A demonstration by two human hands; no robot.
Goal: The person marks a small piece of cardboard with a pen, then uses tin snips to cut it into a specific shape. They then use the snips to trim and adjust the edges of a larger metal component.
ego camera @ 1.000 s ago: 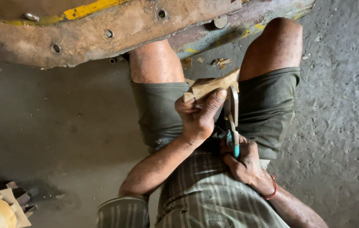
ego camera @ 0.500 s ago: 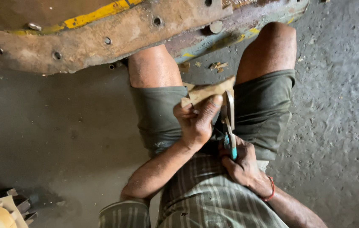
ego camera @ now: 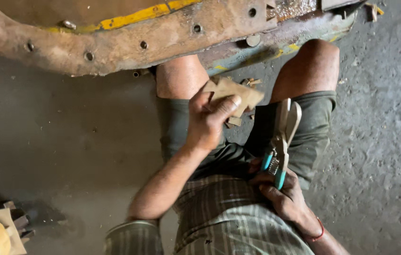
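Left hand (ego camera: 206,123) grips a flat tan card piece (ego camera: 231,94), thumb on top & fingers curled under its near edge, holding it up over the gap betw. the knees, just in front of the left thigh. Piece looks roughly arrow- or step-shaped, long axis running left-to-right & tipped slightly down to the right, free end pointing toward the snips (ego camera: 281,137). Right hand (ego camera: 283,196) is closed round the teal handles low at the lap, blades aimed up & away from the body, nearly upright, leaning a bit right; blade tips sit beside the right thigh, near the piece's right end but not touching it, clear gap betw. them. Blades appear shut or nearly so, hard to tell. So piece lies up & left of the blade tips, its axis about crosswise to the blades; left hand is the nearer one, already on it. Small offcuts (ego camera: 250,82) lie on the floor (ego camera: 68,151) under the piece, near the rusty metal frame (ego camera: 129,38)
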